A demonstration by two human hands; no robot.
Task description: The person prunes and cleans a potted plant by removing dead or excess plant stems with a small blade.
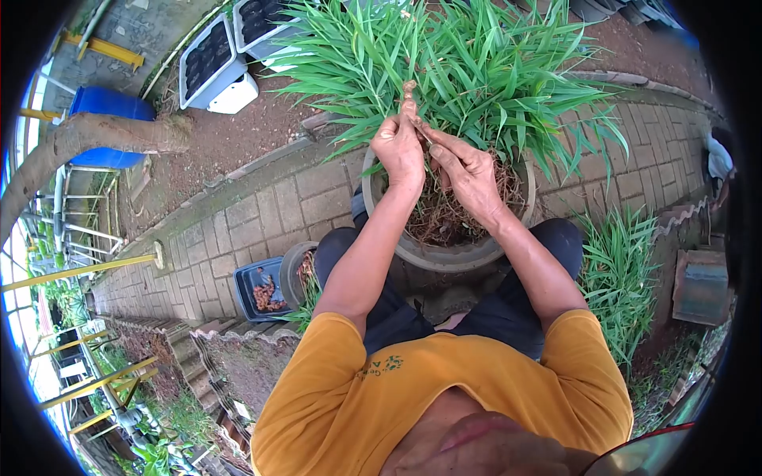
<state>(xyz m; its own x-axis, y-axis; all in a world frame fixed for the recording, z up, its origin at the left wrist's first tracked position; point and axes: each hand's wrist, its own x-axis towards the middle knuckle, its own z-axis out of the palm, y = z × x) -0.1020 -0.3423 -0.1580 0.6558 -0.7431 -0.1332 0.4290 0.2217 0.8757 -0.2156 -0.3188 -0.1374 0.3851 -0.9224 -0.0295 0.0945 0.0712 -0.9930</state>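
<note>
My left hand (pixel 397 155) is closed around a knobbly, light-brown ginger root (pixel 409 94), whose upper end pokes out above the thumb and fingers. My right hand (pixel 470 170) meets it from the right, fingers pinched together close to the root. Something thin lies between those fingers, too small to name. Both hands are above the front of a large round pot (pixel 435 260), which holds brown soil matted with roots (pixel 444 220). Dense, long-leaved green ginger plants (pixel 484 71) rise from its far side.
A blue tub (pixel 248 289) with reddish root pieces (pixel 268 297) and a round pot (pixel 295 274) stand to the left. Cut leafy stalks (pixel 623 285) lie to the right. Brick paving (pixel 262 210) runs underneath; a tree trunk (pixel 111 135) leans in at left.
</note>
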